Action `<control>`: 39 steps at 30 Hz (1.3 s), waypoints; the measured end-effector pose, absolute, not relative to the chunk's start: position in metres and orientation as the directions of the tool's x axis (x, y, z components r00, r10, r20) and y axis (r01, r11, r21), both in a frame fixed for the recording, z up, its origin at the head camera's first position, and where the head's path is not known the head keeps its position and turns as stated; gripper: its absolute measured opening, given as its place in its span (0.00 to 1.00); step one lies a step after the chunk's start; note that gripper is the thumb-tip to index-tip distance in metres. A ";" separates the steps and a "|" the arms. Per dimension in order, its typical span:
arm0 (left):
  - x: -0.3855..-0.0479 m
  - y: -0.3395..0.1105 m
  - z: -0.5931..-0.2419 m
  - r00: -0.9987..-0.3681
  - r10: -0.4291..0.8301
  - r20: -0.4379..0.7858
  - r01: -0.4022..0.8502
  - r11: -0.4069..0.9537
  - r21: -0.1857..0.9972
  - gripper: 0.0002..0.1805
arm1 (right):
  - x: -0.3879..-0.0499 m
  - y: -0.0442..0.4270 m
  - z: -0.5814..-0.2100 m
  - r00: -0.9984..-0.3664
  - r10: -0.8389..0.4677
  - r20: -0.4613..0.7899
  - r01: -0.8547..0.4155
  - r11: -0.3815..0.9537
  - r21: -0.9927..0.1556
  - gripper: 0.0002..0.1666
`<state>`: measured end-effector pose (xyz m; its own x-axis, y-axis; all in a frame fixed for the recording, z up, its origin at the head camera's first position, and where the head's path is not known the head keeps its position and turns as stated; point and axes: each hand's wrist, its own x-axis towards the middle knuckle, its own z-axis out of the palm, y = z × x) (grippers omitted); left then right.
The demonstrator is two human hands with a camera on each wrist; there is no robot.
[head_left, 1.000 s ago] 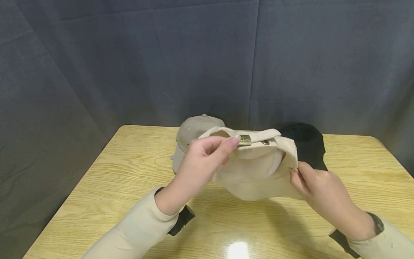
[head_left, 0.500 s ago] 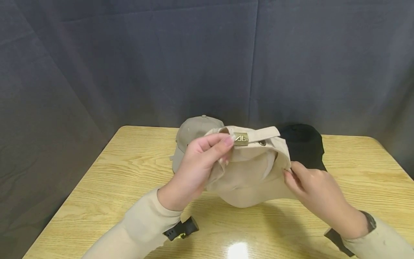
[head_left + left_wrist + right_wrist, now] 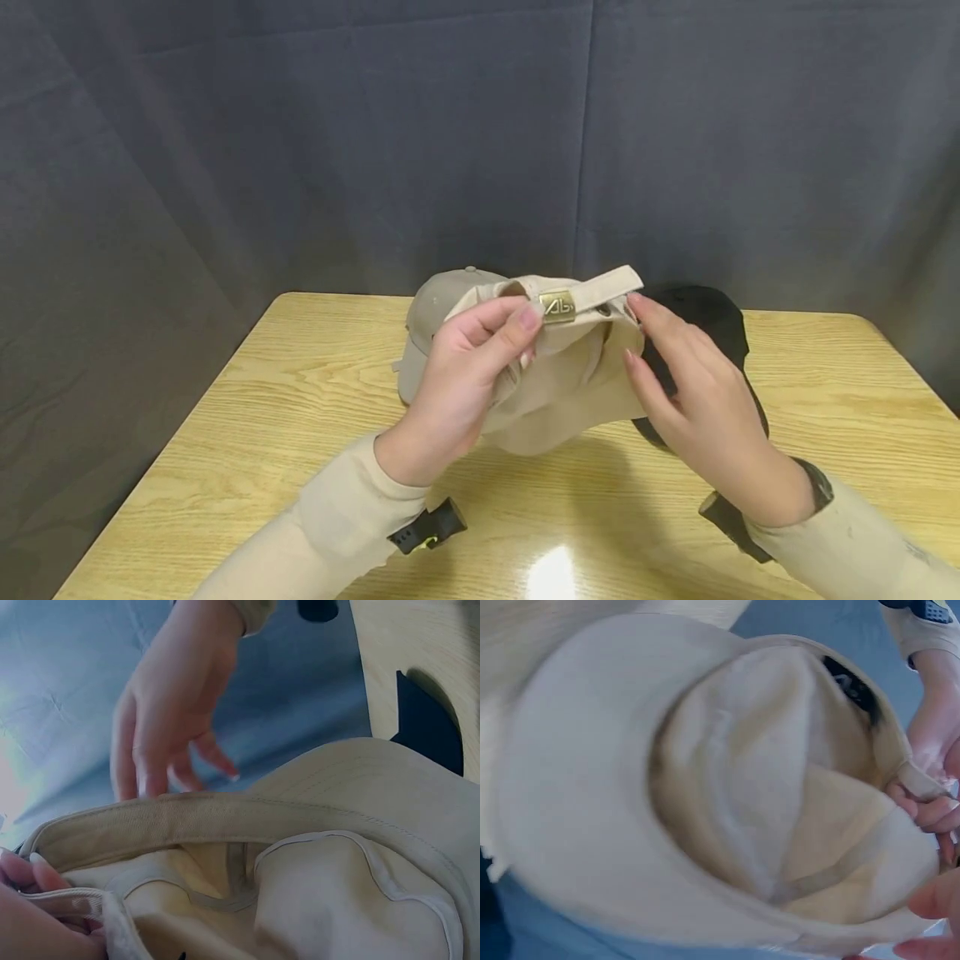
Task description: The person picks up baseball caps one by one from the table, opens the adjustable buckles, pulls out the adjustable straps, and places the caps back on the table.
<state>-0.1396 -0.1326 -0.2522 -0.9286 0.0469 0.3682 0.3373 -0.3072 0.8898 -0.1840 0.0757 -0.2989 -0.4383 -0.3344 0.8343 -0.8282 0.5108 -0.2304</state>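
Observation:
A cream baseball cap (image 3: 558, 396) is held up above the table, its hollow inside showing in both wrist views. My left hand (image 3: 465, 371) pinches the back band beside the brass buckle (image 3: 557, 307). From that buckle the cream strap (image 3: 609, 286) sticks out to the right. My right hand (image 3: 701, 400) has its fingers spread at the cap's right edge, close to the strap end, gripping nothing; whether a fingertip touches the cloth is unclear. A dark label (image 3: 851, 688) shows inside the cap in the right wrist view.
A grey-beige cap (image 3: 442, 302) stands behind to the left, partly covered by the cream one. Behind my right hand lies a black cap (image 3: 716, 321). The wooden table (image 3: 285, 383) meets a dark grey curtain (image 3: 465, 142) at the back.
My right hand has let go of the cap's right edge and moved up and left toward the strap, fingers opening. The cap has risen slightly. My left hand keeps its pinch by the buckle.

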 end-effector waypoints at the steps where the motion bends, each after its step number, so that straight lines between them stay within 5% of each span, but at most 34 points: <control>1: -0.140 -0.132 -0.252 -0.928 0.044 0.371 0.341 -0.308 0.888 0.10 | -0.184 0.072 -0.296 -0.425 -0.326 0.845 -0.837 0.496 -0.230 0.33; 15: -0.139 -0.127 -0.257 -0.925 0.053 0.376 0.355 -0.235 0.905 0.09 | -0.180 0.048 -0.270 -0.298 -0.347 0.889 -0.876 0.469 -0.110 0.27; 19: -0.138 -0.125 -0.254 -0.911 0.078 0.406 0.393 -0.139 0.909 0.11 | -0.181 0.047 -0.266 -0.299 -0.352 0.887 -0.877 0.467 -0.110 0.28; 23: -0.138 -0.127 -0.245 -0.868 0.143 0.476 0.481 0.000 0.877 0.09 | -0.182 0.048 -0.261 -0.320 -0.342 0.884 -0.887 0.435 -0.153 0.17; 29: -0.138 -0.135 -0.227 -0.826 0.179 0.534 0.563 0.225 0.795 0.06 | -0.183 0.051 -0.257 -0.391 -0.345 0.853 -0.870 0.440 -0.221 0.23; 32: -0.138 -0.138 -0.225 -0.736 0.182 0.653 0.662 0.400 0.635 0.07 | -0.183 0.053 -0.256 -0.414 -0.351 0.840 -0.861 0.452 -0.235 0.20; 35: -0.141 -0.141 -0.223 -0.562 0.222 0.797 0.733 0.580 0.355 0.12 | -0.184 0.054 -0.255 -0.395 -0.351 0.849 -0.872 0.434 -0.226 0.14; 39: -0.148 -0.145 -0.217 -0.390 0.359 0.848 0.808 0.575 0.128 0.17 | -0.185 0.056 -0.252 -0.341 -0.357 0.870 -0.899 0.393 -0.191 0.25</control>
<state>-0.1482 -0.1453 -0.2172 -0.3896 0.3590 0.8482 0.8081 0.5750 0.1278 -0.1849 0.0558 -0.2519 -0.3406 -0.3569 0.8699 -0.8995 0.3931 -0.1909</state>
